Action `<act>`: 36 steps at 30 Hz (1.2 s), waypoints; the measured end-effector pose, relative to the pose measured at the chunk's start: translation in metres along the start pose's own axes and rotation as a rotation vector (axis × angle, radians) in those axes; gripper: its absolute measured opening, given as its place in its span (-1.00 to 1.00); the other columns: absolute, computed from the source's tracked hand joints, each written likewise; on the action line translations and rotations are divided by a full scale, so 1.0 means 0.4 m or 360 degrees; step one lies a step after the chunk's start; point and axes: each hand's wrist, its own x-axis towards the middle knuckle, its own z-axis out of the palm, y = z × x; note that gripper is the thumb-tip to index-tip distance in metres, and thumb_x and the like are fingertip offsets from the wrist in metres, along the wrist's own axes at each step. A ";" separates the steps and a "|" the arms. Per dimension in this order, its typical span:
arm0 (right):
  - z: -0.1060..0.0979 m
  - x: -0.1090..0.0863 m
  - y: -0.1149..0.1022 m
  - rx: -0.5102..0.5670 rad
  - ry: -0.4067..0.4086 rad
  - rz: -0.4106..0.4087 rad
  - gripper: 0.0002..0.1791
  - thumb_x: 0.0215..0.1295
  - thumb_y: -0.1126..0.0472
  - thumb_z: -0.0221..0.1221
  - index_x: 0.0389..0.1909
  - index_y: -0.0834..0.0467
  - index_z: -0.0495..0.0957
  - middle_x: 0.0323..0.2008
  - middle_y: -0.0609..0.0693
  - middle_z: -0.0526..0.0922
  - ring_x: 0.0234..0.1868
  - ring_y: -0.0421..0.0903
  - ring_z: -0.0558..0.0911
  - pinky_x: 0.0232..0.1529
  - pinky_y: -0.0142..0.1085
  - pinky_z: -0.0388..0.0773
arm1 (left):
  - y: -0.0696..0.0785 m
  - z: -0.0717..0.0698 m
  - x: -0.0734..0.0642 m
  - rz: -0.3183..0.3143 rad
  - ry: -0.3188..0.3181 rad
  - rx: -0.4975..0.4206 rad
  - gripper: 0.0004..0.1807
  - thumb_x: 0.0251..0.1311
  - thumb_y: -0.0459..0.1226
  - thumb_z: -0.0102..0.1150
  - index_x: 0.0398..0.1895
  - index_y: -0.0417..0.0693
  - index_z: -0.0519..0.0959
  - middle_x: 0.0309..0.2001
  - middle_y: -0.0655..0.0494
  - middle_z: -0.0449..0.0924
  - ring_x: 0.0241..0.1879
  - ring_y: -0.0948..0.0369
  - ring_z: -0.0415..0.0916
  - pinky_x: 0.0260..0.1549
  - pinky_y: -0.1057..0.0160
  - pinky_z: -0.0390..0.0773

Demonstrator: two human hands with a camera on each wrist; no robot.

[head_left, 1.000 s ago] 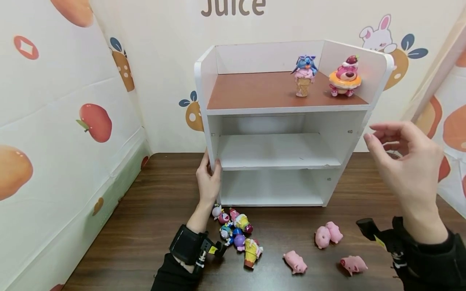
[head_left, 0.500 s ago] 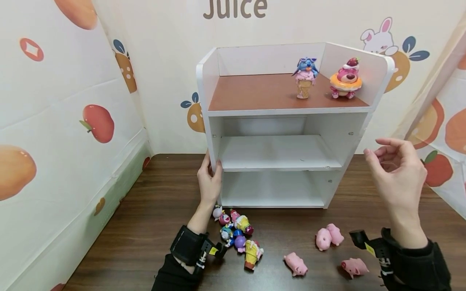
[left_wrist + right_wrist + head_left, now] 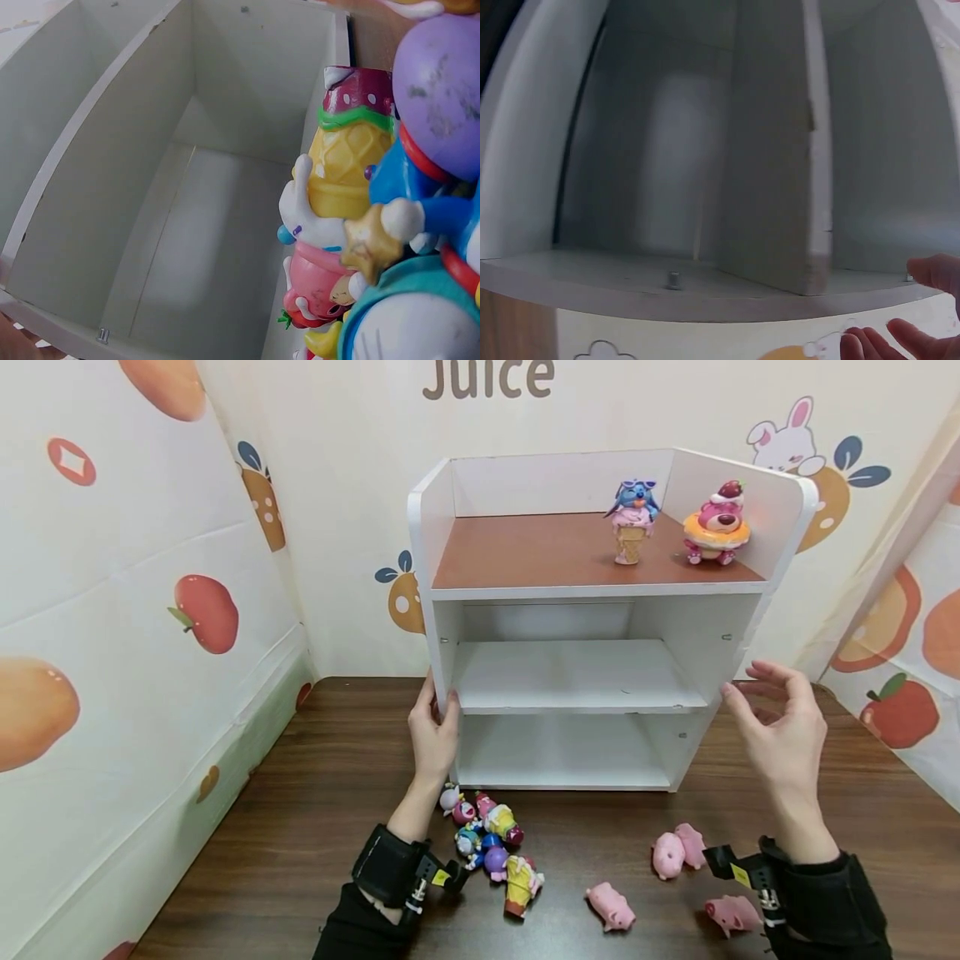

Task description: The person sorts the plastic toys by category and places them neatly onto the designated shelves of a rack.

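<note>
A white shelf unit (image 3: 577, 672) with a brown top stands on the wooden table. My left hand (image 3: 433, 735) holds its left side panel at the height of the middle shelf, thumb at the front edge and fingers on the outside. Level with that, my right hand (image 3: 783, 731) is at the right side panel, thumb and fingers parted and lightly bent with nothing between them. In the right wrist view the fingers (image 3: 922, 341) show just outside the panel. A blue ice-cream-cone figurine (image 3: 632, 522) and a pink bear figurine (image 3: 717, 525) with an orange ring stand on top.
Several colourful figurines (image 3: 491, 852) lie heaped before the unit's left front corner, close to my left forearm. Pink toy pigs (image 3: 610, 907) lie scattered at the front right, one beside my right wrist strap. Printed walls (image 3: 337, 527) stand behind and on both sides.
My right hand has moved left and down, from out in the air to the unit's right side. The left hand stays on the left panel; the figurines have not moved.
</note>
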 end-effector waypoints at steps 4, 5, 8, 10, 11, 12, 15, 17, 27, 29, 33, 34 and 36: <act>0.009 -0.002 0.017 -0.0036 -0.0177 0.0047 -0.49 0.11 0.24 0.18 0.11 0.22 0.35 -0.07 0.01 0.46 -0.15 -0.38 0.43 -0.27 -0.60 0.34 | -0.003 0.001 -0.003 -0.0004 -0.0005 -0.0007 -0.52 0.10 -0.60 -0.13 0.17 -0.46 0.22 0.08 -0.34 0.32 0.00 -0.16 0.32 -0.10 -0.09 0.35; 0.010 -0.001 0.020 -0.0045 -0.0238 0.0053 -0.47 0.12 0.22 0.17 0.14 0.21 0.32 -0.03 0.07 0.45 -0.12 -0.36 0.42 -0.22 -0.58 0.37 | -0.004 0.002 -0.003 -0.0005 -0.0007 -0.0009 -0.51 0.11 -0.60 -0.14 0.17 -0.46 0.22 0.08 -0.34 0.32 0.00 -0.16 0.32 -0.10 -0.09 0.34; 0.013 0.000 0.033 -0.0057 -0.0389 0.0046 -0.43 0.17 0.17 0.13 0.20 0.20 0.25 0.03 0.19 0.41 -0.06 -0.32 0.40 -0.12 -0.49 0.40 | -0.006 0.003 -0.004 -0.0009 -0.0007 -0.0011 -0.51 0.10 -0.61 -0.13 0.17 -0.46 0.21 0.08 -0.34 0.32 -0.01 -0.16 0.32 -0.11 -0.10 0.34; 0.017 0.000 0.043 -0.0057 -0.0439 0.0015 -0.43 0.19 0.16 0.11 0.21 0.22 0.23 0.04 0.27 0.40 -0.07 -0.36 0.40 -0.13 -0.52 0.40 | -0.005 0.005 -0.004 -0.0019 -0.0011 -0.0009 -0.51 0.10 -0.60 -0.13 0.17 -0.46 0.21 0.09 -0.33 0.31 -0.01 -0.16 0.31 -0.10 -0.09 0.34; 0.020 0.001 0.047 -0.0045 -0.0450 0.0005 -0.45 0.20 0.16 0.09 0.20 0.23 0.23 0.03 0.29 0.41 -0.09 -0.40 0.40 -0.15 -0.53 0.39 | -0.005 0.006 -0.004 -0.0023 -0.0012 -0.0009 -0.51 0.10 -0.60 -0.13 0.17 -0.46 0.21 0.09 -0.33 0.31 -0.01 -0.16 0.31 -0.10 -0.09 0.34; 0.023 0.001 0.051 -0.0028 -0.0451 -0.0006 -0.46 0.21 0.16 0.08 0.19 0.24 0.24 0.01 0.32 0.42 -0.13 -0.44 0.40 -0.18 -0.58 0.38 | -0.005 0.006 -0.005 -0.0026 -0.0013 -0.0006 -0.51 0.10 -0.61 -0.13 0.17 -0.47 0.21 0.09 -0.33 0.31 -0.01 -0.16 0.31 -0.10 -0.09 0.35; 0.033 0.002 0.061 -0.0006 -0.0426 -0.0039 -0.54 0.24 0.18 0.03 0.13 0.29 0.29 -0.06 0.36 0.46 -0.25 -0.57 0.39 -0.34 -0.69 0.32 | -0.006 0.007 -0.005 -0.0037 -0.0021 -0.0001 -0.51 0.09 -0.61 -0.13 0.17 -0.48 0.20 0.09 -0.34 0.31 -0.01 -0.16 0.31 -0.10 -0.09 0.35; 0.037 0.002 0.066 -0.0011 -0.0399 -0.0060 -0.58 0.26 0.20 0.01 0.09 0.31 0.33 -0.10 0.36 0.48 -0.32 -0.61 0.38 -0.38 -0.71 0.31 | -0.013 0.007 -0.004 -0.0036 -0.0020 0.0005 -0.51 0.09 -0.61 -0.13 0.17 -0.47 0.21 0.08 -0.34 0.32 -0.02 -0.16 0.32 -0.12 -0.09 0.35; 0.051 0.004 0.070 -0.0066 -0.0281 -0.0094 -0.69 0.25 0.25 0.01 -0.04 0.32 0.44 -0.22 0.32 0.55 -0.40 -0.65 0.36 -0.44 -0.72 0.28 | -0.055 -0.007 0.004 -0.0007 -0.0021 0.0182 -0.51 0.14 -0.48 -0.03 0.19 -0.27 0.29 0.01 -0.20 0.44 -0.13 0.03 0.46 -0.28 0.02 0.49; 0.053 0.003 0.070 -0.0064 -0.0274 -0.0101 -0.70 0.25 0.26 0.01 -0.06 0.33 0.45 -0.24 0.32 0.56 -0.42 -0.66 0.36 -0.46 -0.72 0.28 | -0.047 -0.012 0.006 -0.0002 -0.0036 0.0225 -0.52 0.13 -0.48 -0.01 0.18 -0.26 0.30 -0.01 -0.19 0.46 -0.17 0.03 0.49 -0.34 0.04 0.52; 0.058 0.002 0.072 -0.0087 -0.0245 -0.0107 -0.72 0.24 0.26 0.02 -0.09 0.33 0.47 -0.27 0.30 0.57 -0.43 -0.66 0.36 -0.46 -0.72 0.27 | -0.025 -0.026 0.012 -0.0023 -0.0090 0.0326 -0.53 0.10 -0.48 0.03 0.15 -0.28 0.34 -0.08 -0.21 0.50 -0.25 0.02 0.53 -0.45 0.07 0.54; 0.060 0.002 0.072 -0.0091 -0.0237 -0.0109 -0.72 0.24 0.26 0.02 -0.09 0.33 0.47 -0.27 0.29 0.58 -0.43 -0.67 0.36 -0.45 -0.72 0.28 | -0.018 -0.031 0.014 -0.0039 -0.0108 0.0357 -0.53 0.09 -0.48 0.05 0.13 -0.29 0.35 -0.09 -0.22 0.50 -0.26 0.02 0.53 -0.45 0.07 0.54; 0.065 0.001 0.074 -0.0097 -0.0224 -0.0115 -0.73 0.24 0.25 0.02 -0.10 0.32 0.48 -0.27 0.27 0.58 -0.42 -0.67 0.36 -0.44 -0.72 0.28 | -0.004 -0.042 0.018 -0.0078 -0.0141 0.0434 -0.55 0.08 -0.47 0.08 0.10 -0.32 0.37 -0.14 -0.23 0.51 -0.26 0.02 0.53 -0.45 0.11 0.55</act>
